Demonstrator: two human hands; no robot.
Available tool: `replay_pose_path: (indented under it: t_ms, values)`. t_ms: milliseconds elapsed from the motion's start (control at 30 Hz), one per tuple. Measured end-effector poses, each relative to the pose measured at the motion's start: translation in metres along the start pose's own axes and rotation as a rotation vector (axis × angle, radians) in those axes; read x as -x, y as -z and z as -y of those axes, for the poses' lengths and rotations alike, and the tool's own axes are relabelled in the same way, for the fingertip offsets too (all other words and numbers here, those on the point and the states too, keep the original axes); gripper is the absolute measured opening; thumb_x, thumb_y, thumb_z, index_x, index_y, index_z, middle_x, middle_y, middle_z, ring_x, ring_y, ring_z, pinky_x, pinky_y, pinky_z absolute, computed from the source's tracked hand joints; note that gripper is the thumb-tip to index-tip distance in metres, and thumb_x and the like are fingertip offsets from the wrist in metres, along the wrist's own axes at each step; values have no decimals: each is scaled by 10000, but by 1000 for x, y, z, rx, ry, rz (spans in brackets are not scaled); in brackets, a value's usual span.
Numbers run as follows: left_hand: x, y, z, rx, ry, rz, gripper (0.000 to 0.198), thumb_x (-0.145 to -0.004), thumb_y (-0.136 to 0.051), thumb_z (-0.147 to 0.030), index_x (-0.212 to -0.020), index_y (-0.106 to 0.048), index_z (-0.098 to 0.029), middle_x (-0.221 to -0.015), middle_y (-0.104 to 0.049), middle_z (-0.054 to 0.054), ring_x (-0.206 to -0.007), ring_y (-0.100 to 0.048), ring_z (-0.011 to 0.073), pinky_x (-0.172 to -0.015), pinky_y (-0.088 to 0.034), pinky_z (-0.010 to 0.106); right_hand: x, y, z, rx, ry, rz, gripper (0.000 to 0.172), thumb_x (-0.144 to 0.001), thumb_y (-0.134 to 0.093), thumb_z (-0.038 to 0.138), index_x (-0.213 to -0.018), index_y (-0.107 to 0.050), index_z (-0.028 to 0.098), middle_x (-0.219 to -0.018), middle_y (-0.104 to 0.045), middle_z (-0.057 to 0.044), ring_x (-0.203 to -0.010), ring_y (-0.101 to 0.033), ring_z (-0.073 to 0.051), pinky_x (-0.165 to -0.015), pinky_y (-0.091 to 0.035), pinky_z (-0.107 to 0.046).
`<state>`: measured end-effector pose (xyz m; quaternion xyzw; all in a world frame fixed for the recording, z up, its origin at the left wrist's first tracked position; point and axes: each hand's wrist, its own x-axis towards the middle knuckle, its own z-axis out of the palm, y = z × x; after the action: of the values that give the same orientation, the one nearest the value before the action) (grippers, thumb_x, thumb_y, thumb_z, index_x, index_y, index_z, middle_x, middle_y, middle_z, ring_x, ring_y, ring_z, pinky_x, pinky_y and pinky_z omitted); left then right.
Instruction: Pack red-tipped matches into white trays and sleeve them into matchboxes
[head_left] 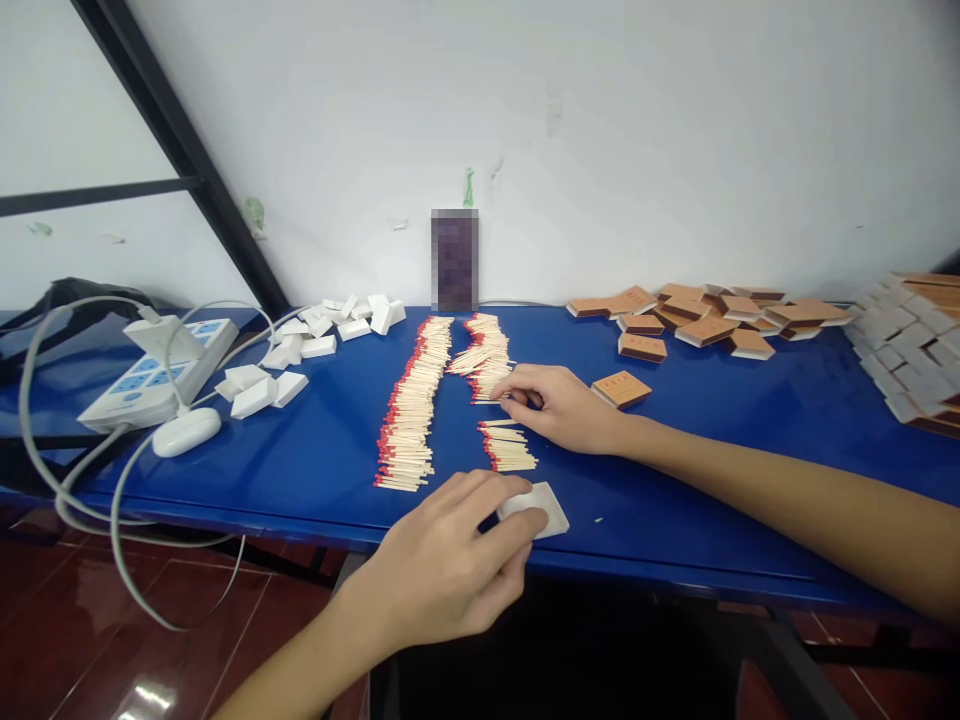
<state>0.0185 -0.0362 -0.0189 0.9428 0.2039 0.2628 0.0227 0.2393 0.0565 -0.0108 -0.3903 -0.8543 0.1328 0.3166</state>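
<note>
My left hand grips a small white matchbox tray at the table's front edge, thumb and fingers over its left part. Whatever lies under those fingers is hidden. My right hand has its thumb and forefinger closed at the stick ends of red-headed matches in the right row. A short separate group of matches lies just below that hand, behind the tray. To the left runs a longer row of matches, heads facing left.
On the blue table, white matchbox trays lie at left beside a power strip with cables. Brown matchbox sleeves are heaped at back right, one sleeve nearer. Stacked boxes stand far right. A blurred dark panel leans at the wall.
</note>
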Motion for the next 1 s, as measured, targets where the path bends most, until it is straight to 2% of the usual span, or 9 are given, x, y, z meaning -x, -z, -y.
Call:
replay_pose_path:
  t_ms: [467,1000]
  values:
    - [1,-1,0,4,1,7,276,-913,-499,-101,-1171,-575,-163,-1170,-620,113,-1110,-603,249,-927,-544,415,1,-2,-1,52,17,6,223,-895,-518,155,-895,-740,169,-654,-529,7,-596,-463,-127,-608,-352,-260]
    - [0,0,0,-3,-2,-9,276,-908,-499,-96,-1163,-581,-163,-1164,-625,118,-1105,-609,243,-923,-553,413,-2,-1,-1,-13,-36,18,169,-890,-556,214,-815,-700,167,-608,-499,32,-577,-422,-113,-598,-329,-253]
